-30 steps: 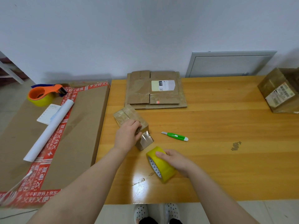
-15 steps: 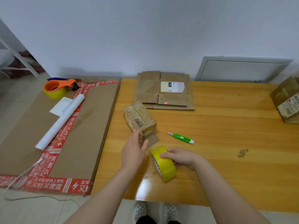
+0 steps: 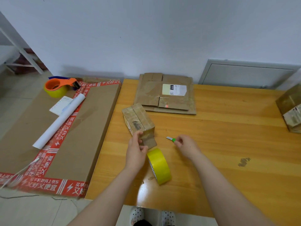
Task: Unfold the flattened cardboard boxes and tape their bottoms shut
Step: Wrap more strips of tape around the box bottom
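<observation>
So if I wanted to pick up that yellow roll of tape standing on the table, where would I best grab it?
Probably from above: the yellow tape roll stands on its edge, so thumb and fingers can straddle the band and squeeze its two flat faces. Its top is free; the left hand, pinching at the small box, crowds only its far left side.

The left hand (image 3: 136, 150) is pinching the near end of the box (image 3: 138, 119), which is lying on the table (image 3: 228, 144). At 3 o'clock from this hand, the right hand (image 3: 185, 145) is gripping the green cutter (image 3: 171, 139); only its blade end is showing. The yellow tape (image 3: 160, 166) is standing on edge at 6 o'clock from the box, just beside the left hand. Flat boxes (image 3: 164, 93) are lying at 1 o'clock. At 9 o'clock, a carton (image 3: 91, 128) is carrying a dispenser (image 3: 58, 86) and a paper roll (image 3: 60, 123).
</observation>
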